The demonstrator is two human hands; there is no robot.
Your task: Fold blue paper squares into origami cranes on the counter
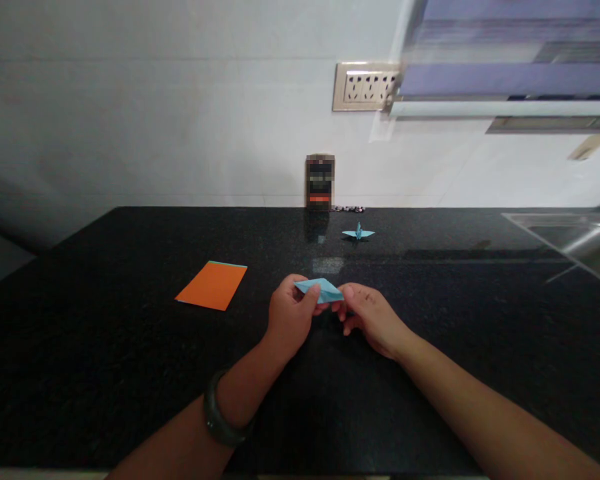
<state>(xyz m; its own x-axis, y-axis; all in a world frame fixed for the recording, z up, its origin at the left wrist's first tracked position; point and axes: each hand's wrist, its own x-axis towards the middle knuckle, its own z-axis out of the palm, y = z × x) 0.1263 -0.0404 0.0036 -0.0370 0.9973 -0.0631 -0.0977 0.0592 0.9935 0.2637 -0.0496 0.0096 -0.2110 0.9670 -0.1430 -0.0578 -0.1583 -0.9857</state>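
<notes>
A folded piece of light blue paper point(321, 289) is held just above the black counter point(105, 347) between both hands. My left hand point(291, 319) pinches its left end with curled fingers. My right hand point(371, 317) pinches its right tip, fingers closed. A dark band sits on my left wrist point(219, 413). A finished light blue paper crane point(359, 233) stands further back on the counter. An orange sheet of paper point(212, 285) lies flat to the left of my hands.
A small dark box point(320, 182) leans against the white wall at the back. A wall socket panel point(365, 87) is above it. A steel sink point(575, 243) is set into the counter at the far right, under a blurred shelf point(505, 73).
</notes>
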